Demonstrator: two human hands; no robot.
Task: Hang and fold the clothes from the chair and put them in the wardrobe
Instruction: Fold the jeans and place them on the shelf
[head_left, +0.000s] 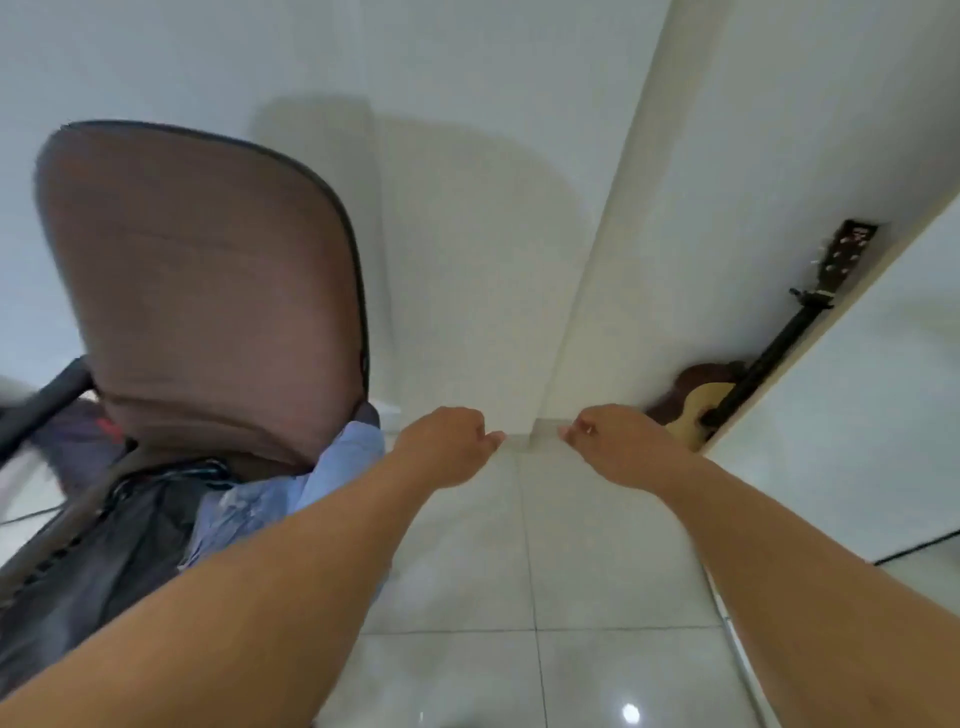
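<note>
While both arms reached forward over the tiled floor (519, 571), the left hand (447, 441) and right hand (618, 441) had their fingers curled into loose fists, holding nothing. Left of the left fingers, the clothes (249, 509) lay heaped on the brown chair (202, 291). A guitar (701, 405) leaned just beyond the right fingers.

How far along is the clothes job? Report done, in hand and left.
Done: nothing visible; the clothes lie piled on the chair.
In hand: nothing; left hand and right hand are curled, empty, over the floor.
Left: all hanging, folding and storing.
</note>
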